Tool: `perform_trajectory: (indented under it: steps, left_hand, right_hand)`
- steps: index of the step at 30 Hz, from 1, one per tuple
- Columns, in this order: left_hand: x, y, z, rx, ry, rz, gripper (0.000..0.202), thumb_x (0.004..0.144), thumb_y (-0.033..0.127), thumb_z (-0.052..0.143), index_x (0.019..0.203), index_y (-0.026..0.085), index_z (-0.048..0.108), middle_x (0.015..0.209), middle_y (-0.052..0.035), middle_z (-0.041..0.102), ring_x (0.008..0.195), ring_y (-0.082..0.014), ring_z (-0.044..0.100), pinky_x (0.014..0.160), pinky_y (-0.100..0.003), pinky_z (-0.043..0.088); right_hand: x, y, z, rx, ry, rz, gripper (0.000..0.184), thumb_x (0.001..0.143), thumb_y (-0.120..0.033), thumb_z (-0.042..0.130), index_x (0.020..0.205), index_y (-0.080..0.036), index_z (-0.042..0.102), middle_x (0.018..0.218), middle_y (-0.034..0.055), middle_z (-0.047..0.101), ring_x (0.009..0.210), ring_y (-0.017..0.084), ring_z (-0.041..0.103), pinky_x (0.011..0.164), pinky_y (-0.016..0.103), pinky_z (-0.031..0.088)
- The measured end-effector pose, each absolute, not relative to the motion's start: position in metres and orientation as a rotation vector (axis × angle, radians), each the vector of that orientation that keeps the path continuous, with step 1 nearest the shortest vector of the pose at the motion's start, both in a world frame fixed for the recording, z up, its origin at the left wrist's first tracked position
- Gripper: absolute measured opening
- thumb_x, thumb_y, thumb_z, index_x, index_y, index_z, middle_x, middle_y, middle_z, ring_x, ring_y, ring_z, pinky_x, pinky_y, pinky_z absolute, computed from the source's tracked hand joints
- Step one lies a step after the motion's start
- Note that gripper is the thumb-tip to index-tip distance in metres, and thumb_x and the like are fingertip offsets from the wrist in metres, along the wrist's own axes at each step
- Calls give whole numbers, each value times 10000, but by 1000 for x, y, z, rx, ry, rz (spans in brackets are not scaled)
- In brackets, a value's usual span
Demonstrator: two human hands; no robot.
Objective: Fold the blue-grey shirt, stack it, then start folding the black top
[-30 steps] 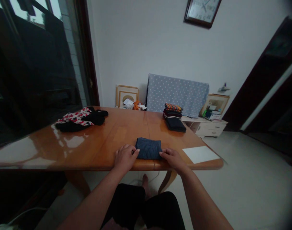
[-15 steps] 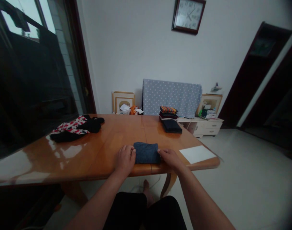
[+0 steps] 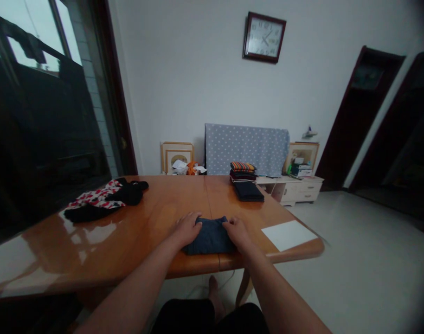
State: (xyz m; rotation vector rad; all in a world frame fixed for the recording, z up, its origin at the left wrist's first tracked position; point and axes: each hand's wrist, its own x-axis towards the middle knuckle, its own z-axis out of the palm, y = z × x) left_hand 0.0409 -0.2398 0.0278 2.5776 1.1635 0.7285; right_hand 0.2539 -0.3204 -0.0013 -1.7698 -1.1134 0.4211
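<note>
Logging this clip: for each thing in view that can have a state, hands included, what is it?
Blue cloth: folded, on the table
Left hand: at the cloth's far left corner, firmness of grip unclear
Right hand: pinching the far right corner
Patterned garment: loosely bunched
Clothes stack: folded, piled
White sheet: lying flat
Dotted cloth: draped
Cabinet drawers: shut
Clock: hung on the wall

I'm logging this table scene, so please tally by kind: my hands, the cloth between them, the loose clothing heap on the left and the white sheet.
Hands: 2 (left hand, right hand)
Blue cloth: 1
Loose clothing heap: 1
White sheet: 1
Total: 5
</note>
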Motion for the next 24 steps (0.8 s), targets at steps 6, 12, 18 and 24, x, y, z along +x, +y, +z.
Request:
perform_trajectory:
  steps: [6,12,18,24]
  left_hand:
    - [41,-220,26,2566,1110,568,231,910,376,521,1030,261,682,1107,-47,713,1055,-225,640,936,-352,463]
    - [47,-216,26,2537,1255,688,214,937,369,497,996,257,669,1046,-43,726,1049,-248,628,1053,-497,361]
    - [57,-237,33,2672,1221,860,240,941,274,473,1082,210,656,1155,-94,693,1110,-259,603,1068,-490,365]
    - [63,-262,14,2861,849,690,462,1031,393,289,1341,181,559,1407,-117,577,1335,-234,486,1162,-440,294]
  right_hand:
    - [257,-320,-10,-1525,-1157,425,119,811,-344,492,816,-226,511,754,-19,588,703,158,550,629,238,397]
    - [257,-314,-12,-1684,-1116,333,143,865,-354,462,809,-227,494,774,15,610,720,179,569,637,257,399]
    - [254,-313,-7,-1929,-1178,157,127,880,-310,500,794,-219,522,744,39,641,686,186,579,611,273,339]
    - [253,-313,-1,-2027,-1220,142,160,921,-300,495,873,-196,607,809,82,696,765,203,634,651,273,370]
